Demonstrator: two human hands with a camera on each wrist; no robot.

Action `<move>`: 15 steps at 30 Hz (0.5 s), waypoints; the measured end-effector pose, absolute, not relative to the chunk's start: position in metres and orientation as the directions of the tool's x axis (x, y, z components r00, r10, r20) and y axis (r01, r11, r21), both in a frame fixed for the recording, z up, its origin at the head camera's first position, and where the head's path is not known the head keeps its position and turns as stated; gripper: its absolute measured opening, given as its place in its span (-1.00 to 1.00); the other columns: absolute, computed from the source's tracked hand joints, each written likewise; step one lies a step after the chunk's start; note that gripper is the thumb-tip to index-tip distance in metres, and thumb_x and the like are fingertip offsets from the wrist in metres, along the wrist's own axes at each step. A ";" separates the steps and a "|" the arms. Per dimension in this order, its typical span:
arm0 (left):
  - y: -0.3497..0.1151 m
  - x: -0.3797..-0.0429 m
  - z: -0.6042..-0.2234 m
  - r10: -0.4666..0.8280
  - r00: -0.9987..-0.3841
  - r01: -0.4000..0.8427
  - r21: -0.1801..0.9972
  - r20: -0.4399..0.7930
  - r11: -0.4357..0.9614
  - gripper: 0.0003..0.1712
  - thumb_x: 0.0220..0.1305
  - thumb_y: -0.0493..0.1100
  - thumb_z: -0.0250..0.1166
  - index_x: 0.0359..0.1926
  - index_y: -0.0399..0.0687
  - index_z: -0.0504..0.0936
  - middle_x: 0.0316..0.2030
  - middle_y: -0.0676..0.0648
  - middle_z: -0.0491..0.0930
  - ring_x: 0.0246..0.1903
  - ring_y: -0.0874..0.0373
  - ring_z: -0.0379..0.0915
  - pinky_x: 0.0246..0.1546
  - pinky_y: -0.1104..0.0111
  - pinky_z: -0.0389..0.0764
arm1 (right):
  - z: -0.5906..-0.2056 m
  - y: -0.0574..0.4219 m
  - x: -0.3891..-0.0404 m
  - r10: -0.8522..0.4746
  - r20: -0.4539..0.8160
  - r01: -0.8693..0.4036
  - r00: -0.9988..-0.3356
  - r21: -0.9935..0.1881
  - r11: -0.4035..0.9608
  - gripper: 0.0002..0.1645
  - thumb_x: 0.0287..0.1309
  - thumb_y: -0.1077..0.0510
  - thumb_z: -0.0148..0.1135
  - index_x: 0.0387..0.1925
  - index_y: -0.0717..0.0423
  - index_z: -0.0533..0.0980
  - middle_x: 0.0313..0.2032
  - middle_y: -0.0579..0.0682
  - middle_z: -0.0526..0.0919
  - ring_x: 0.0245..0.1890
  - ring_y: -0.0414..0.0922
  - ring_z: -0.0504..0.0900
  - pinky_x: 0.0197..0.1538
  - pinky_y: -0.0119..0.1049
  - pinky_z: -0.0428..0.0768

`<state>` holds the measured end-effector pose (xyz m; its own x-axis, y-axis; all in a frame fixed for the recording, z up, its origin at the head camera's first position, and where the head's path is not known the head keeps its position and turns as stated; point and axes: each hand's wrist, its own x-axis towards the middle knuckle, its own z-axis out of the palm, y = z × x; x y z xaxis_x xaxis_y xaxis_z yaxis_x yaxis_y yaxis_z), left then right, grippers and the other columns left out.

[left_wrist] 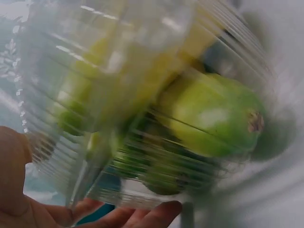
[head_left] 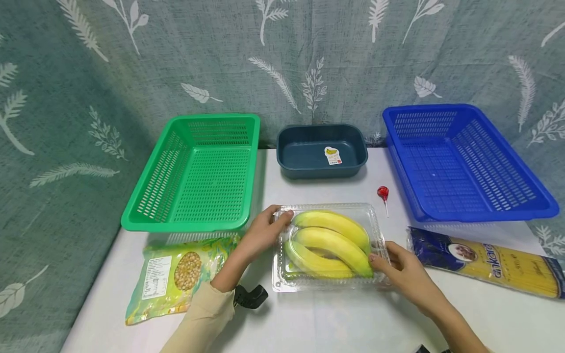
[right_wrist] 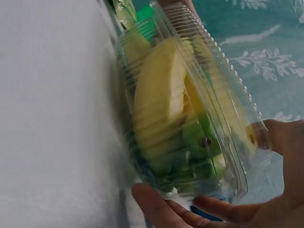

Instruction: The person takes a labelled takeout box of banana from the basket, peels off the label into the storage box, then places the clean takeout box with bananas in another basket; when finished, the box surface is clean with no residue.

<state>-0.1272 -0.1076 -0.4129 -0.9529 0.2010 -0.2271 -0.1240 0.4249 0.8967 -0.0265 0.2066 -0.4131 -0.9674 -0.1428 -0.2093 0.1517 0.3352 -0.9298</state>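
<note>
A clear plastic clamshell box (head_left: 318,286), lid closed, holds several yellow bananas (head_left: 332,241) with greenish ends. Through its ribbed side I see a rounded green fruit end (left_wrist: 216,116) with a brown tip. My left hand (head_left: 264,232) grips the box's upper left corner, thumb over the lid edge and fingers under the rim. At the opposite short side, my right hand (head_left: 407,272) holds the rim with its thumb on top and its fingers (right_wrist: 159,204) below. The right wrist view shows the box close to the white table; whether it touches cannot be told.
Behind stand a green basket (head_left: 253,171), a dark blue tub (head_left: 322,172) with a banana-picture sticker (head_left: 333,155), and a blue basket (head_left: 485,215). A red lollipop (head_left: 383,192) lies right of centre. A bag of beans (head_left: 176,279) lies left, a spaghetti pack (head_left: 490,262) right.
</note>
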 end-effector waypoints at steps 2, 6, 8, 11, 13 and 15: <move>-0.107 -0.126 -0.413 0.213 -0.946 -0.149 0.913 -0.243 0.379 -0.39 0.43 0.15 0.18 0.27 -0.19 0.47 -0.18 -0.16 0.62 -0.39 0.09 0.50 -0.38 0.27 0.59 | -0.412 0.207 -0.024 -0.119 -0.198 0.152 -0.973 -0.936 0.318 -0.49 0.43 0.09 0.17 0.24 0.35 0.40 0.11 0.31 0.57 -0.07 -0.10 0.68 -0.12 -0.30 0.66; -0.105 -0.120 -0.406 0.249 -0.931 -0.205 0.946 -0.268 0.252 -0.45 0.44 0.10 0.21 0.22 -0.21 0.49 -0.09 -0.19 0.61 -0.32 0.09 0.54 -0.36 0.25 0.66 | -0.405 0.210 -0.020 -0.078 -0.144 0.110 -0.987 -0.937 0.330 -0.52 0.43 0.13 0.16 0.24 0.34 0.42 0.09 0.26 0.57 -0.07 -0.23 0.63 -0.10 -0.35 0.63; -0.104 -0.117 -0.400 0.269 -0.925 -0.218 0.955 -0.268 0.199 -0.52 0.44 0.07 0.22 0.14 -0.21 0.52 -0.06 -0.19 0.60 -0.21 0.10 0.53 -0.29 0.21 0.69 | -0.400 0.213 -0.019 -0.072 -0.121 0.091 -0.990 -0.938 0.333 -0.51 0.44 0.14 0.14 0.27 0.33 0.41 0.10 0.24 0.56 -0.04 -0.26 0.60 -0.08 -0.38 0.61; -0.105 -0.112 -0.390 0.299 -0.916 -0.224 0.960 -0.266 0.166 -0.60 0.42 0.05 0.22 0.03 -0.19 0.54 -0.08 -0.19 0.59 -0.27 0.10 0.51 -0.27 0.18 0.68 | -0.394 0.218 -0.017 -0.075 -0.098 0.070 -0.992 -0.948 0.310 -0.50 0.44 0.19 0.12 0.30 0.35 0.38 0.12 0.17 0.55 0.01 -0.29 0.58 -0.05 -0.42 0.60; -0.105 -0.110 -0.384 0.314 -0.913 -0.219 0.962 -0.262 0.165 -0.61 0.40 0.05 0.23 0.01 -0.16 0.54 -0.08 -0.18 0.60 -0.25 0.12 0.51 -0.26 0.18 0.67 | -0.391 0.222 -0.016 -0.077 -0.086 0.061 -0.993 -0.956 0.288 -0.49 0.44 0.22 0.11 0.32 0.38 0.36 0.14 0.08 0.54 0.05 -0.33 0.56 -0.02 -0.45 0.59; -0.107 -0.108 -0.380 0.336 -0.905 -0.220 0.962 -0.263 0.159 -0.60 0.39 0.05 0.24 0.05 -0.15 0.54 -0.04 -0.18 0.60 -0.17 0.09 0.53 -0.23 0.17 0.66 | -0.388 0.225 -0.015 -0.085 -0.079 0.053 -0.993 -0.960 0.274 -0.47 0.44 0.25 0.10 0.34 0.40 0.32 0.17 -0.04 0.53 0.10 -0.36 0.53 0.01 -0.49 0.56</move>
<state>-0.1076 -0.1068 -0.3802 -0.9046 0.3358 -0.2626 -0.2203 0.1592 0.9624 -0.0154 0.2254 -0.3884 -0.9932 -0.0849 -0.0792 0.0531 0.2743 -0.9602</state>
